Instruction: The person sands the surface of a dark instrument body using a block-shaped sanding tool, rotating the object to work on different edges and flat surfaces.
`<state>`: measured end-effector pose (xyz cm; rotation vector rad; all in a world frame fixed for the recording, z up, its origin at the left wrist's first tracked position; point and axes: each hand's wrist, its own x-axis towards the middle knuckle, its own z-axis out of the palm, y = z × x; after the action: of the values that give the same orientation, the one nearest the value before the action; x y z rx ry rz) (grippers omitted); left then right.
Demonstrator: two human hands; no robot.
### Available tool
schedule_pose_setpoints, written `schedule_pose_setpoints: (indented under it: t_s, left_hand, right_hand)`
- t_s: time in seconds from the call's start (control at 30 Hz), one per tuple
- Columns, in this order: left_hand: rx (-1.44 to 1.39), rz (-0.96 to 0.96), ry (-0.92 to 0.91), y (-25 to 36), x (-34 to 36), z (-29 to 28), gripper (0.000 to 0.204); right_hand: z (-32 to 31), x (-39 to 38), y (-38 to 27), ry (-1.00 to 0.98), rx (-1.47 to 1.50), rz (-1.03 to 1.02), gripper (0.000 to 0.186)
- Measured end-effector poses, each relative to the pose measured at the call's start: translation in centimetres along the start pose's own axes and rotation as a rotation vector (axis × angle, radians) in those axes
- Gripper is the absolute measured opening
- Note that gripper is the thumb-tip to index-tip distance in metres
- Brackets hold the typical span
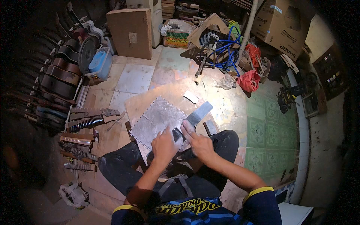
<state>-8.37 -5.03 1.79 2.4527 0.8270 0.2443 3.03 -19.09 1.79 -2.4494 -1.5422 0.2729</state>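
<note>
Both my hands meet over my lap, above a grey foam mat (155, 118) with a toothed edge. My left hand (164, 145) is closed around a small dark block (177, 134); its underside is hidden. From the other side, my right hand (200, 144) reaches in with fingers pressed together on the near end of a flat grey bar (200, 113), which slants away to the upper right. What lies under the right palm cannot be seen. A small white piece (190, 96) lies beyond the bar, and a dark block (210, 128) sits near my right knee.
Under the mat is a thin wooden board (133, 100). Guitar bodies (62, 71) stand racked at left, above several ribbed tools (88, 123). A cardboard box (130, 33) stands behind. Tangled blue hose (227, 47), red bags (249, 79) and a large carton (279, 28) are at back right.
</note>
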Motion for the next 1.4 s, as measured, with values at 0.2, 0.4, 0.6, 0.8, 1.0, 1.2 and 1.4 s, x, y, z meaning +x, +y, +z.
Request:
schedule_pose_setpoints:
  t_s: [0.2,0.4,0.6,0.8,1.0,1.2,1.4]
  left_hand:
    - [-0.144,-0.037,0.099,-1.6,-1.0,0.2,0.074]
    - [-0.19,-0.024,0.046,-1.7,-1.3,1.0,0.083]
    - [-0.192,-0.053,0.018,-1.3,-0.9,0.5,0.082]
    - [-0.141,0.05,0.096,-1.6,-0.6,0.6,0.057]
    - [-0.115,0.033,0.122,-2.3,-0.3,0.9,0.053]
    - [-0.074,0.044,0.079,-1.3,-0.4,0.7,0.051]
    - [-0.018,0.052,0.117,-2.2,-0.8,0.4,0.047]
  right_hand:
    - [2.5,0.1,-0.9,-0.005,0.528,-0.16,0.082]
    - [3.7,-1.3,-3.6,0.221,0.537,-0.118,0.082]
    - [2.0,-0.9,-3.0,0.048,0.573,0.207,0.085]
    - [-0.4,0.6,1.1,0.144,0.054,0.069,0.074]
    - [-0.8,3.9,5.6,0.377,0.552,0.142,0.068]
    - [-1.0,4.9,12.3,0.334,0.303,0.354,0.058]
    - [-1.3,4.2,6.3,0.182,0.616,0.036,0.073]
